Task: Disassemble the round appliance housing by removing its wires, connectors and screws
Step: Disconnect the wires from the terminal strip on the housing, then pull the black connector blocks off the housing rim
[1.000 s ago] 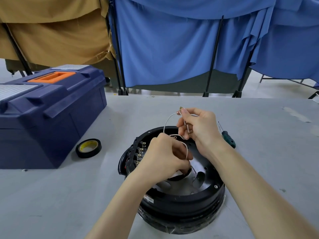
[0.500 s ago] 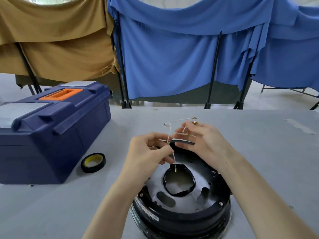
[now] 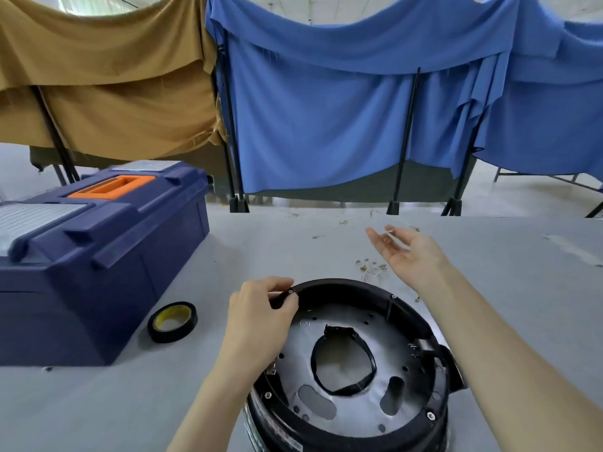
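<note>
While blue and tan cloths (image 3: pixel 326 125) are hanging behind the grey table (image 3: pixel 98 402), the left hand (image 3: pixel 261 321) is pinching the near-side round housing's (image 3: pixel 352 370) far rim, and the right hand (image 3: pixel 404 252) is hovering beyond it, fingers spread, white wire (image 3: pixel 391 232) blurred at its fingertips.

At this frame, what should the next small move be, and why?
Probably bring the open right hand back to the round housing, which the left hand grips at its rim. A thin white wire is leaving the fingers toward the far table, where other removed bits lie.
</note>
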### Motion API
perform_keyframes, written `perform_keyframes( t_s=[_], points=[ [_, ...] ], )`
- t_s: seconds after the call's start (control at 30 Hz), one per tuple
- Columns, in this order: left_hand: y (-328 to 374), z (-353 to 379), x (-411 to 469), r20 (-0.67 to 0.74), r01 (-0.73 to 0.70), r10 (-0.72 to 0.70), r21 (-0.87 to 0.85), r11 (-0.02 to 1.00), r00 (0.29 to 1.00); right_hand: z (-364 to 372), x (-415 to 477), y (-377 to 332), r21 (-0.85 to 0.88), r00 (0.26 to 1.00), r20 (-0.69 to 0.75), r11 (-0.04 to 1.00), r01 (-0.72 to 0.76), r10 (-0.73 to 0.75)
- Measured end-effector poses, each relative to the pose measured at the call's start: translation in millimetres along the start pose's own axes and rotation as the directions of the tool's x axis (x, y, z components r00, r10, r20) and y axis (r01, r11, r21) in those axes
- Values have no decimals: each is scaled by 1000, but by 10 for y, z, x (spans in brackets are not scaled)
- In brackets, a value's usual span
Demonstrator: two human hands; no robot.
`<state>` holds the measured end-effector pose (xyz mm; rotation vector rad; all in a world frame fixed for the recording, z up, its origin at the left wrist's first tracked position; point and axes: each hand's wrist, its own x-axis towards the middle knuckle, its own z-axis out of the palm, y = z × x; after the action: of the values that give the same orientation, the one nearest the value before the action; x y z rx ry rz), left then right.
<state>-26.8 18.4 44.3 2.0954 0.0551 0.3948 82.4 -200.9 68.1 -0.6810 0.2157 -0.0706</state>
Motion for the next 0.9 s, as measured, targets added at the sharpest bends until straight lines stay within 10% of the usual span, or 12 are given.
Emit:
perform_keyframes(
  t_s=[0.2,0.4,0.9],
  points=[
    [-109,32,34,-7,32,-31,30,999,999,-206,289,279,-303,980,-135,936,-180,145],
    [-146,22,67,-9,40,-40,-9,999,999,-163,364,258,-808,964,-223,581,-99,-147],
    [-153,-10,58,24,34,-31,-96,995,999,-232,-101,106,-947,991,-28,319,16,-134]
  ],
)
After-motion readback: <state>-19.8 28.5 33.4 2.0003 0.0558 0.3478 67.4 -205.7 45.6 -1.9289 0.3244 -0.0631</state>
